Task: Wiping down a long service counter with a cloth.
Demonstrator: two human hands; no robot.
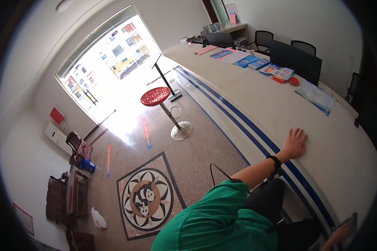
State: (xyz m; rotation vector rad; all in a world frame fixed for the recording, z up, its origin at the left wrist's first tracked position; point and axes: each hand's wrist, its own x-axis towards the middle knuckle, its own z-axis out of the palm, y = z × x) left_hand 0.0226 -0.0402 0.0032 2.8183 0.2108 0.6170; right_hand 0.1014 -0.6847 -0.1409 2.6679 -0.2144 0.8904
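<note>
My left hand (295, 143) lies on the pale top of the long counter (276, 106), fingers spread and nothing in them. A dark band circles that wrist, and the arm comes out of a green sleeve. At the lower right rim, my right hand (342, 232) is partly cut off and dim. Its fingers appear closed on a greyish cloth (352, 219) by the counter's near end. Farther along the counter, a leaflet (316, 97) is the closest paper to my left hand. Beyond it sit a round red container (293, 81) and several brochures (262, 65).
Black monitors (296, 60) stand along the counter's inner side, with office chairs (264, 39) behind. A red-seated stool (155, 96) and a sign stand (165, 79) are on the floor. Wooden furniture (77, 194) lines the left wall, near a white plastic bag (98, 219). A bright doorway (113, 58) lies ahead.
</note>
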